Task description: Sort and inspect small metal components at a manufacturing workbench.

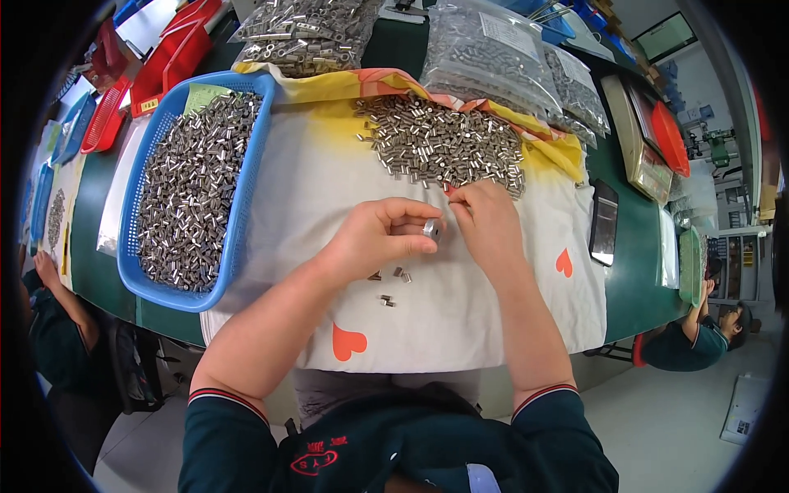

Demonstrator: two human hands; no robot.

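Observation:
My left hand (374,234) is closed around a short, round metal piece (431,229), gripped between thumb and fingers above the cloth. It looks like a thick ring or collar, with a dark spot in its end face. Beside it, my right hand (491,226) is at the near edge of a heap of small metal cylinders (444,144), its thumb and fingers drawn together. Something small and red (449,190) shows by those fingertips; what they pinch is hidden. Several loose cylinders (387,301) lie on the cloth below my left hand.
A blue plastic basket (128,246) full of similar cylinders stands at left. White cloth (279,181) with a yellow border covers the green table (94,246). Bags of metal parts (485,53) sit behind the heap. A phone (604,222) lies right. Co-workers (690,341) sit at both sides.

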